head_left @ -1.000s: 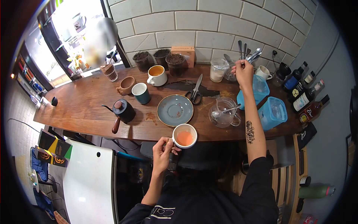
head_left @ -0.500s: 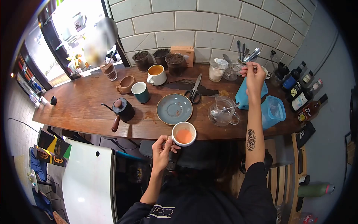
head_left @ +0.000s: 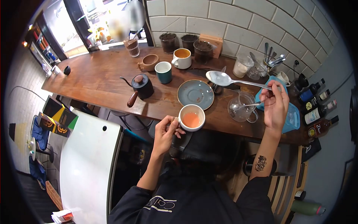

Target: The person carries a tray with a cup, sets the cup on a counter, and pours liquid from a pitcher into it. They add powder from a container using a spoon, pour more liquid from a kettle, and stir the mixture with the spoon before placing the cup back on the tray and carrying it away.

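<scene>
The left hand (head_left: pixel 166 133) grasps the cup (head_left: pixel 191 109) by its handle at the tabletop's near edge; fingers of the right hand (head_left: pixel 275 108) pinch a raised spoon (head_left: pixel 220 78), farther right. Readying the spoon seems in hand; the next move calls for a level cup.

Your left hand (head_left: pixel 167 133) holds a cup (head_left: pixel 189 128), a plate (head_left: pixel 199 98) just beyond it; your right hand (head_left: pixel 275 107) grips a spoon (head_left: pixel 223 79).

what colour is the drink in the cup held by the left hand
The drink is reddish orange, seen best in the head view.
</scene>
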A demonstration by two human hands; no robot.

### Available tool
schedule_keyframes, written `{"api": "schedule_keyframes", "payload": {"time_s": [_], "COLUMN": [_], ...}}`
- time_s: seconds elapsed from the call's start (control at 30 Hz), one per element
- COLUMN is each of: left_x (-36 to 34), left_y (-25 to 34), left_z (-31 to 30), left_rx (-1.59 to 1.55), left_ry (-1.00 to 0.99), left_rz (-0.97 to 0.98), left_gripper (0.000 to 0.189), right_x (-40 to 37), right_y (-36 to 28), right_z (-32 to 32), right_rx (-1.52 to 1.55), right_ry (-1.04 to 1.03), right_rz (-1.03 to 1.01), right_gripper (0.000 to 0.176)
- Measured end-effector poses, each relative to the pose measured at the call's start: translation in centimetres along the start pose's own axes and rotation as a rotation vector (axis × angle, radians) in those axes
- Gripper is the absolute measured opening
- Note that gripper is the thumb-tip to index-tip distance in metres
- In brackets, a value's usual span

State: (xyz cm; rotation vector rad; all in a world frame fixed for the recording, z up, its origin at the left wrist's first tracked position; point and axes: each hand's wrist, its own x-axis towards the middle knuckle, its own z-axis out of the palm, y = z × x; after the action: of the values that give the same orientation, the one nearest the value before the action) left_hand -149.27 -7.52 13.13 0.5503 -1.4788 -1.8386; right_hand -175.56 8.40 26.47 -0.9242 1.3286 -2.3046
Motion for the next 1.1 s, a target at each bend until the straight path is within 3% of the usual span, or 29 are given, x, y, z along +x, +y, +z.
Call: {"api": "schedule_keyframes", "payload": {"time_s": [0.27, 0.47, 0.73, 0.8, 1.1], "left_x": [-1.4, -1.9, -1.9, -1.9, -1.6], "left_y": [0.9, 0.9, 0.5, 0.3, -0.3], "left_z": [-0.9, -1.3, -1.4, -1.4, -1.0], "left_rx": [0.006, -0.02, -0.032, -0.032, -0.025], "left_ry": [0.037, 0.048, 0.048, 0.041, -0.015], "left_rz": [0.015, 0.023, 0.051, 0.057, 0.1], "left_gripper": [0.022, 0.022, 0.021, 0.021, 0.022], "right_x": [-3.1, -4.8, -6.7, -6.9, -8.0], "right_y": [-0.3, -0.4, -1.1, -1.2, -1.6], "right_z": [2.7, 3.6, 4.6, 4.3, 3.8], "right_rx": [-0.046, -0.273, -0.467, -0.531, -0.514], "right_ry": [-0.142, -0.308, -0.383, -0.491, -0.427], "right_rz": [0.066, -0.048, -0.167, -0.215, -0.322], "right_gripper": [0.018, 0.018, 0.012, 0.01, 0.011]}}
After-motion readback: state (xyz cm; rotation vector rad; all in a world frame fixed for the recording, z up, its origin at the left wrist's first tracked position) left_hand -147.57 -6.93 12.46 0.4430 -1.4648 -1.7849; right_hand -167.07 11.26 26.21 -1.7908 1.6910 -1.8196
